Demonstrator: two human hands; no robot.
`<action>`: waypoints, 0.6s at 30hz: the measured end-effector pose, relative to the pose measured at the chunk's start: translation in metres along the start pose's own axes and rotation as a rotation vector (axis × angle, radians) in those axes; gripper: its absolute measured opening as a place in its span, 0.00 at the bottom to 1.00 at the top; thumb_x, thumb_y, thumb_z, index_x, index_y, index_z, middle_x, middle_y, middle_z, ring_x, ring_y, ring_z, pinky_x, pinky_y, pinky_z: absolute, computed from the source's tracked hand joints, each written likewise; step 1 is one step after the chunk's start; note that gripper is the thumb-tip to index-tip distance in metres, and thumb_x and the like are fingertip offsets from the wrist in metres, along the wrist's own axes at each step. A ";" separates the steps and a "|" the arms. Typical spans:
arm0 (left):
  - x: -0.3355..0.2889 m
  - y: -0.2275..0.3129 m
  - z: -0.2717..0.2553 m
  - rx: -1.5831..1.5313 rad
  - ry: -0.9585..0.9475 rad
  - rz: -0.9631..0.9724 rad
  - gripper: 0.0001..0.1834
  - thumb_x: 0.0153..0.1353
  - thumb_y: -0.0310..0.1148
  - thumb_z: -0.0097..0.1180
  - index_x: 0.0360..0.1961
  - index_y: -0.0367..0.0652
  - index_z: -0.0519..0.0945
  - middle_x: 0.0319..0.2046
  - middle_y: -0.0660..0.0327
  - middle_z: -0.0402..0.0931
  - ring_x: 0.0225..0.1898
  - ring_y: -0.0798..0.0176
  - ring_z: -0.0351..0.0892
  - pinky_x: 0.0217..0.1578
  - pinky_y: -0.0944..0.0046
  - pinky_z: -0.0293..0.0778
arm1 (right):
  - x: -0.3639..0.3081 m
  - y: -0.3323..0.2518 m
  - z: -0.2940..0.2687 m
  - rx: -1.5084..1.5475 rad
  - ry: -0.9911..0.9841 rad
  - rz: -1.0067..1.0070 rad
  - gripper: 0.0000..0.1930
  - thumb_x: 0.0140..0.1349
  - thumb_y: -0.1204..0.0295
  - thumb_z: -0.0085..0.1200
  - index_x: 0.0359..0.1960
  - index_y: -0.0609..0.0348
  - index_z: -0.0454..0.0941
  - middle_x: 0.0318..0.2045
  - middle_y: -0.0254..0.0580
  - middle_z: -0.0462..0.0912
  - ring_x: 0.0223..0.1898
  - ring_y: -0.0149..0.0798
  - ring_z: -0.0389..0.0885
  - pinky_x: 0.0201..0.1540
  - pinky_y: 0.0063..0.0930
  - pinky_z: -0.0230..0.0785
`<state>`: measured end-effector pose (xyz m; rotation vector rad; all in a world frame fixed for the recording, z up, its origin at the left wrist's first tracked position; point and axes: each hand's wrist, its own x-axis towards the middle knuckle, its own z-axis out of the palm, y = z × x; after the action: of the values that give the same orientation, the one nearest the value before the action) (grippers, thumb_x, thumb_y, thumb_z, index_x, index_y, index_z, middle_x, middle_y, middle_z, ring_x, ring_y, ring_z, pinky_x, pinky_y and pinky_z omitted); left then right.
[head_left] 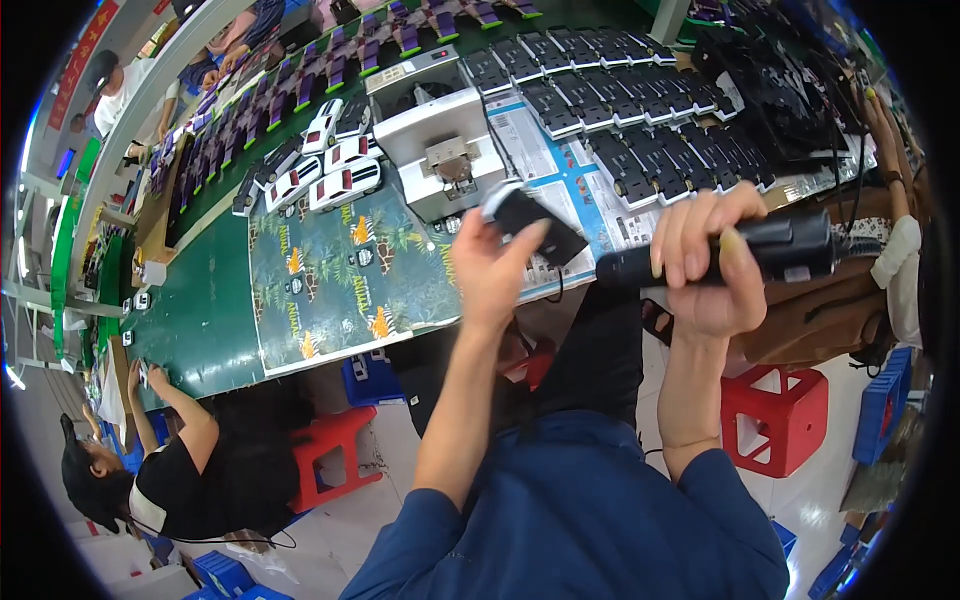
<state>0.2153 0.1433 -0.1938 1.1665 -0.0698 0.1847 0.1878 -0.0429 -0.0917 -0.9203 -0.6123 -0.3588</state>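
My left hand grips a toy car with a black underside and a white body, blurred by motion, just past the table edge. In my right hand is a black electric screwdriver, its narrow end pointing left toward the car; the cord trails off to the right. A grey metal box-shaped machine with a small fixture stands on the table beyond my left hand. Several white toy cars with black windows sit to its left. Rows of upturned toy cars with black undersides lie at its right.
Purple-and-green toy parts line the far side of the green table. A patterned sheet covers its near part. A co-worker sits at left; another person's arm shows at right. Red stools stand below.
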 end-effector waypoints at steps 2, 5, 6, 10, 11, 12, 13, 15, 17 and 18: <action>-0.013 0.017 -0.039 -0.195 0.100 -0.029 0.20 0.56 0.19 0.64 0.50 0.37 0.74 0.43 0.59 0.80 0.42 0.66 0.81 0.48 0.65 0.77 | 0.016 0.013 0.017 0.031 0.013 -0.052 0.06 0.65 0.70 0.48 0.36 0.59 0.68 0.19 0.35 0.67 0.18 0.30 0.66 0.26 0.28 0.64; -0.024 0.031 -0.077 -0.356 0.194 -0.212 0.11 0.68 0.28 0.51 0.49 0.38 0.73 0.41 0.55 0.80 0.37 0.59 0.84 0.41 0.53 0.84 | 0.044 0.039 0.044 0.076 0.052 -0.065 0.05 0.62 0.78 0.55 0.37 0.63 0.72 0.18 0.37 0.73 0.18 0.32 0.73 0.27 0.30 0.71; -0.025 0.027 -0.092 -0.356 0.178 -0.285 0.10 0.69 0.31 0.50 0.48 0.37 0.72 0.40 0.52 0.81 0.35 0.57 0.85 0.38 0.52 0.85 | 0.053 0.054 0.055 0.074 0.055 -0.085 0.07 0.60 0.77 0.59 0.36 0.64 0.74 0.18 0.38 0.76 0.18 0.31 0.75 0.27 0.28 0.72; -0.027 0.028 -0.088 -0.183 0.148 -0.246 0.11 0.69 0.32 0.55 0.46 0.36 0.73 0.38 0.51 0.82 0.34 0.57 0.86 0.35 0.60 0.85 | 0.074 0.103 0.089 -0.158 0.085 -0.151 0.06 0.54 0.79 0.67 0.25 0.63 0.80 0.17 0.32 0.79 0.16 0.24 0.76 0.20 0.15 0.66; -0.027 0.022 -0.087 -0.148 0.137 -0.219 0.11 0.67 0.31 0.57 0.45 0.37 0.74 0.38 0.51 0.82 0.34 0.59 0.86 0.34 0.62 0.85 | 0.076 0.112 0.090 -0.192 0.061 -0.149 0.06 0.55 0.79 0.67 0.25 0.63 0.80 0.17 0.31 0.78 0.16 0.23 0.76 0.20 0.15 0.66; -0.028 0.022 -0.085 -0.162 0.128 -0.214 0.11 0.65 0.29 0.60 0.45 0.37 0.74 0.38 0.53 0.83 0.32 0.62 0.86 0.32 0.63 0.85 | 0.077 0.119 0.093 -0.224 0.039 -0.144 0.06 0.55 0.79 0.67 0.25 0.63 0.81 0.16 0.31 0.78 0.16 0.23 0.76 0.20 0.15 0.66; -0.027 0.019 -0.083 -0.147 0.128 -0.196 0.11 0.65 0.29 0.60 0.45 0.37 0.74 0.37 0.53 0.83 0.32 0.62 0.85 0.31 0.63 0.85 | 0.076 0.123 0.095 -0.281 0.043 -0.116 0.06 0.55 0.78 0.67 0.24 0.63 0.81 0.16 0.31 0.79 0.17 0.21 0.77 0.22 0.14 0.67; -0.026 0.017 -0.080 -0.140 0.128 -0.187 0.12 0.63 0.28 0.62 0.45 0.37 0.75 0.36 0.54 0.83 0.31 0.64 0.85 0.28 0.64 0.84 | 0.075 0.131 0.100 -0.374 0.040 -0.128 0.06 0.54 0.78 0.67 0.23 0.63 0.81 0.16 0.30 0.79 0.19 0.19 0.76 0.23 0.14 0.67; -0.024 0.019 -0.081 -0.166 0.127 -0.216 0.11 0.64 0.28 0.61 0.45 0.37 0.75 0.36 0.54 0.83 0.31 0.64 0.85 0.28 0.64 0.84 | 0.076 0.137 0.099 -0.431 -0.006 -0.141 0.06 0.55 0.78 0.66 0.26 0.64 0.80 0.18 0.33 0.79 0.17 0.22 0.76 0.21 0.15 0.67; -0.024 0.021 -0.082 -0.178 0.129 -0.243 0.11 0.64 0.28 0.61 0.44 0.37 0.75 0.36 0.54 0.83 0.31 0.63 0.85 0.29 0.64 0.84 | 0.077 0.140 0.098 -0.474 -0.045 -0.153 0.05 0.56 0.79 0.65 0.29 0.64 0.80 0.19 0.35 0.79 0.16 0.25 0.76 0.19 0.16 0.67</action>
<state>0.1843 0.2238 -0.2109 0.9739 0.1657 0.0369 0.2894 0.1143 -0.0872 -1.3406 -0.6537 -0.6389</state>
